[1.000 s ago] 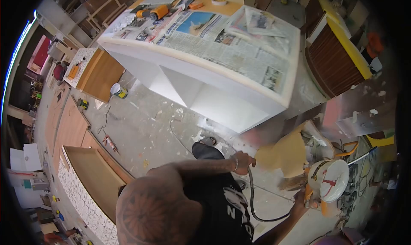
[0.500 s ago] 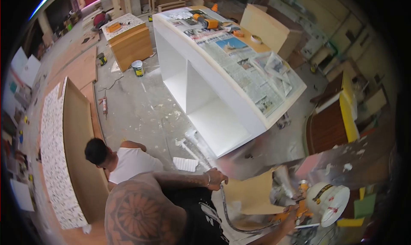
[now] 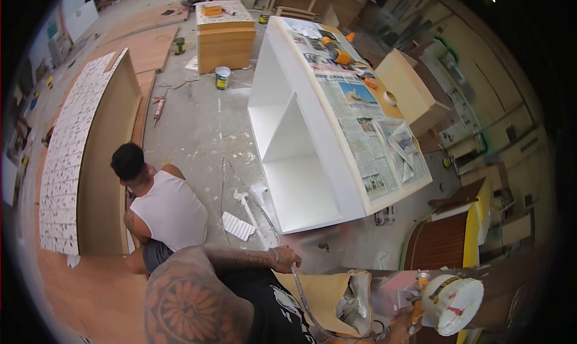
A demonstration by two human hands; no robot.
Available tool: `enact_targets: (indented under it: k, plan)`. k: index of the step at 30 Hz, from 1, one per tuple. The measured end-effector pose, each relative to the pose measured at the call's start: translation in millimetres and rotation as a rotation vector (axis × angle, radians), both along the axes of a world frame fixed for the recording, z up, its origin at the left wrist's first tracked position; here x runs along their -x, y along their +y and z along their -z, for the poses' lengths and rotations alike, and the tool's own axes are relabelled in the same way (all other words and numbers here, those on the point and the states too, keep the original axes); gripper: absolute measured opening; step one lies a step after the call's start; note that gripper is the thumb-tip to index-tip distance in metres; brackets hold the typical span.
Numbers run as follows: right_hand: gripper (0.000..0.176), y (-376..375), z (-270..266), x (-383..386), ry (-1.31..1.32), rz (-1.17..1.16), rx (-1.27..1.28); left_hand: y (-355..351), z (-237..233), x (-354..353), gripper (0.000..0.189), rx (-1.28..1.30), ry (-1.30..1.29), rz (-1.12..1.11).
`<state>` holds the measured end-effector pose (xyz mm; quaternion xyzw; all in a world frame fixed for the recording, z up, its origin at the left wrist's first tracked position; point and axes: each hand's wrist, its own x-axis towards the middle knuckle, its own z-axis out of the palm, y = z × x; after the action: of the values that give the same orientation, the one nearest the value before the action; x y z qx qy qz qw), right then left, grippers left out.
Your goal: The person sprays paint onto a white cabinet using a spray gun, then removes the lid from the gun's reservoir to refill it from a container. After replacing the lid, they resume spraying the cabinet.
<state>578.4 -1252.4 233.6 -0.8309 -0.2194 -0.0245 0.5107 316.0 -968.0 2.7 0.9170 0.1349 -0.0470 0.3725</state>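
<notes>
My left hand (image 3: 287, 258), with a bracelet at the wrist, is closed around a dark hose (image 3: 304, 299). The hose curves down from it toward my right side. At the lower right, my right hand (image 3: 398, 328) grips an orange spray gun (image 3: 419, 301); part of that hand is hidden. A white paint cup (image 3: 452, 305) with red smears is fixed to the gun and tilts outward. Ahead of both hands stands a white cabinet (image 3: 309, 139) with open compartments. Newspaper (image 3: 360, 124) covers its top. Below the hands lies a brown cardboard piece (image 3: 318, 290).
A co-worker in a white top (image 3: 171, 208) crouches at left beside a long speckled panel unit (image 3: 111, 163). A wooden cabinet (image 3: 225, 46) and a paint can (image 3: 222, 78) stand farther back. A caulking gun (image 3: 159, 109) lies on the floor. A curved brown counter (image 3: 442, 239) stands right.
The view has swung, so the cabinet appears more upright and more of the co-worker shows. Both hands keep their hold on the hose and spray gun; both appear slightly farther left.
</notes>
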Motion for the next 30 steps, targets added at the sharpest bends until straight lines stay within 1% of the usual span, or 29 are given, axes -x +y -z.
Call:
enact_targets:
  k: [1, 2, 4, 6, 9, 11, 12, 13, 15, 17, 18, 19, 21, 22, 23, 24, 25, 27, 29, 30]
  plan:
    - [0.032, 15.6, -17.0, 4.2, -0.057, -0.029, -0.067, 0.4, 6.3, 2.4, 0.030, 0.000, -0.080, -0.065]
    - [0.033, 28.3, -38.2, 8.1, -0.062, -0.058, -0.088, 0.0, 8.3, 5.4, 0.030, 0.003, -0.089, -0.086]
    - [0.033, 49.0, -74.8, 14.8, -0.070, -0.119, -0.102, -2.9, 10.8, 12.3, 0.026, -0.029, -0.093, -0.200]
    - [0.034, 65.3, -102.6, 18.1, -0.084, -0.182, -0.112, -4.9, 16.8, 18.5, 0.026, -0.020, -0.104, -0.281]
    - [0.036, 85.5, -130.8, 21.9, -0.084, -0.281, -0.119, -14.5, 17.2, 28.8, 0.025, 0.014, -0.118, -0.408]
    - [0.037, 93.2, -141.4, 21.1, -0.080, -0.358, -0.121, -29.2, 10.7, 34.7, 0.024, -0.002, -0.201, -0.515]
    - [0.041, 92.7, -134.6, 5.6, -0.086, -0.437, -0.186, -36.0, 8.3, 36.7, 0.024, 0.001, -0.204, -0.541]
    - [0.041, 90.6, -130.9, -9.1, -0.086, -0.459, -0.182, -43.0, 5.7, 37.7, 0.024, 0.024, -0.213, -0.575]
    - [0.042, 83.5, -125.2, -31.9, 0.051, -0.533, -0.151, -60.2, 2.2, 36.2, 0.024, 0.052, -0.224, -0.622]
    - [0.043, 80.1, -117.2, -37.0, 0.044, -0.553, -0.162, -79.1, 0.4, 32.1, 0.025, 0.031, -0.224, -0.696]
    - [0.044, 76.8, -115.2, -40.3, 0.039, -0.556, -0.175, -91.1, 0.9, 30.3, 0.025, -0.001, -0.340, -0.738]
    - [0.044, 70.6, -110.9, -45.6, 0.043, -0.565, -0.174, -100.9, 4.7, 26.6, 0.025, -0.002, -0.336, -0.747]
    - [0.038, 53.4, -100.4, -55.7, 0.086, -0.549, -0.096, -118.9, 12.0, 18.9, 0.025, 0.099, -0.560, -0.754]
    - [0.037, 54.1, -99.9, -34.5, 0.019, -0.557, -0.170, -129.0, 6.0, 16.7, 0.025, 0.097, -0.550, -0.752]
    - [0.037, 45.5, -95.1, -30.7, 0.028, -0.551, -0.172, -139.8, -0.4, 12.8, 0.025, 0.152, -0.571, -0.737]
    - [0.036, 36.1, -88.8, -29.4, 0.049, -0.576, -0.145, -150.0, -8.5, 9.2, 0.024, 0.206, -0.590, -0.721]
    - [0.035, 28.1, -84.3, -32.0, 0.072, -0.601, -0.117, -158.4, -16.9, 4.4, 0.024, 0.205, -0.578, -0.717]
    - [0.032, 11.7, -58.8, -45.9, 0.111, -0.547, -0.135, -176.9, -27.6, -4.9, 0.029, 0.320, -0.632, -0.723]
    - [0.035, -8.2, -43.0, -57.6, 0.175, -0.584, -0.003, -191.8, -39.2, -10.8, 0.030, 0.283, -0.597, -0.725]
    - [0.035, -14.9, -37.7, -58.8, 0.218, -0.615, 0.013, -198.4, -42.4, -13.5, 0.028, 0.325, -0.619, -0.716]
